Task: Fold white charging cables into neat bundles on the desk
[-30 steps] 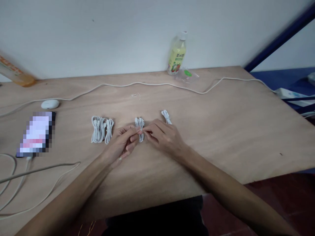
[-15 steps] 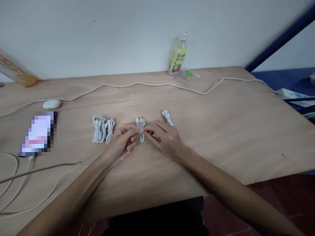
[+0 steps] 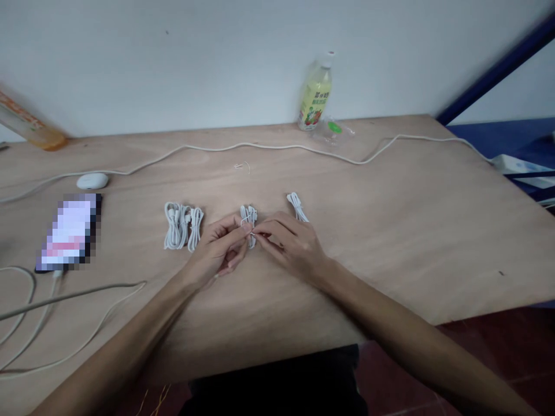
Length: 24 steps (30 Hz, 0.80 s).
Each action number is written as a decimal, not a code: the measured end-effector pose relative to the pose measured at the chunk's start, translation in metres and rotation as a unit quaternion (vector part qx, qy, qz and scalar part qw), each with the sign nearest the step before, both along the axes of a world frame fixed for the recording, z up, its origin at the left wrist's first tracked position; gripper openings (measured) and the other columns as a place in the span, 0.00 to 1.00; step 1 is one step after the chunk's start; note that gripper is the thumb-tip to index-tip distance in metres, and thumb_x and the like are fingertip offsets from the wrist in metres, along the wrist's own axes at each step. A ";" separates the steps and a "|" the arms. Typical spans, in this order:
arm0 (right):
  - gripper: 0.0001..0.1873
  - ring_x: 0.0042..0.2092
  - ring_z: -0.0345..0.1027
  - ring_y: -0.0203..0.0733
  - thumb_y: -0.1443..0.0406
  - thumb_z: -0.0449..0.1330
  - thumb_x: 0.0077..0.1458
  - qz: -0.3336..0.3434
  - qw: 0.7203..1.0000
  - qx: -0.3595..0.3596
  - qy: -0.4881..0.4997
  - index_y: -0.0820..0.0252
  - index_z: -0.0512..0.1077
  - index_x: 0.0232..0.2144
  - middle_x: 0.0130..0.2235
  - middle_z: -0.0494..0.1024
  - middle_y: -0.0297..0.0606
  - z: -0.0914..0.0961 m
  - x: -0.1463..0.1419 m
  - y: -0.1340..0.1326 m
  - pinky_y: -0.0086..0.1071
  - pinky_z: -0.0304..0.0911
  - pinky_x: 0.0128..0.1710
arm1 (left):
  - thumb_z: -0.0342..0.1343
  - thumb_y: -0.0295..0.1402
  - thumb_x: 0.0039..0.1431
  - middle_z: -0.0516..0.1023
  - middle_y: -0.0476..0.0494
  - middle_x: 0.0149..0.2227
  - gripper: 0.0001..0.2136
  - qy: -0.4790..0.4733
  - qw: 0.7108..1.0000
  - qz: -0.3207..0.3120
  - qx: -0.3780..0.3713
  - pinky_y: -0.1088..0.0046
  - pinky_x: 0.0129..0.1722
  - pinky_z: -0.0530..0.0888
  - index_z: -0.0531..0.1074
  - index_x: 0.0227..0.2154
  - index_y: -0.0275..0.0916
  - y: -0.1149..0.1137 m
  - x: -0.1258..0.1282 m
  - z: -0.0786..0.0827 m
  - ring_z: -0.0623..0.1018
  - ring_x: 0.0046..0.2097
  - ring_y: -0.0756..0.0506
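My left hand (image 3: 219,249) and my right hand (image 3: 291,244) meet at the middle of the wooden table (image 3: 390,231). Both pinch a small coiled white cable bundle (image 3: 248,216) that lies between their fingertips. A thin tie seems to run round the bundle, too fine to make out well. To the left lie two more coiled white bundles (image 3: 182,225), side by side. Another white bundle (image 3: 297,205) pokes out from behind my right hand's knuckles.
A phone (image 3: 69,232) lies at the left with loose white cables (image 3: 65,300) near it. A white oval case (image 3: 92,181) sits beyond it. A long white cord (image 3: 269,148) crosses the back. A yellow drink bottle (image 3: 315,92) stands by the wall, clear wrapper beside it.
The hands stay on the middle bundle with only slight finger movement. The view has shifted a little.
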State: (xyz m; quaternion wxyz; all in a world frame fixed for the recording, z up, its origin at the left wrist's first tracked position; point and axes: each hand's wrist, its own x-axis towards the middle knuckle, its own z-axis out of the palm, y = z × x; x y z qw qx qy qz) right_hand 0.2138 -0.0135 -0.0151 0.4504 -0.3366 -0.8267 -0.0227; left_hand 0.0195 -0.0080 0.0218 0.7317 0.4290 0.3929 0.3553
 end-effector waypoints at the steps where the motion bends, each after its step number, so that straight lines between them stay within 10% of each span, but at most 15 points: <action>1: 0.09 0.39 0.80 0.39 0.68 0.60 0.76 -0.004 1.000 -0.003 -0.006 0.58 0.79 0.41 0.37 0.84 0.39 0.000 0.000 0.000 0.31 0.75 0.40 | 0.75 0.48 0.57 0.60 0.62 0.17 0.22 0.003 1.000 0.003 0.004 0.87 0.09 0.51 0.70 0.28 0.41 0.000 0.000 0.000 0.56 0.14 0.58; 24: 0.10 0.42 0.80 0.41 0.70 0.59 0.75 0.009 1.000 -0.004 -0.018 0.58 0.82 0.45 0.41 0.84 0.41 -0.002 0.004 0.002 0.33 0.76 0.42 | 0.77 0.49 0.53 0.59 0.60 0.17 0.23 0.037 0.998 0.048 -0.010 0.85 0.09 0.53 0.74 0.24 0.38 -0.001 0.003 -0.001 0.57 0.14 0.58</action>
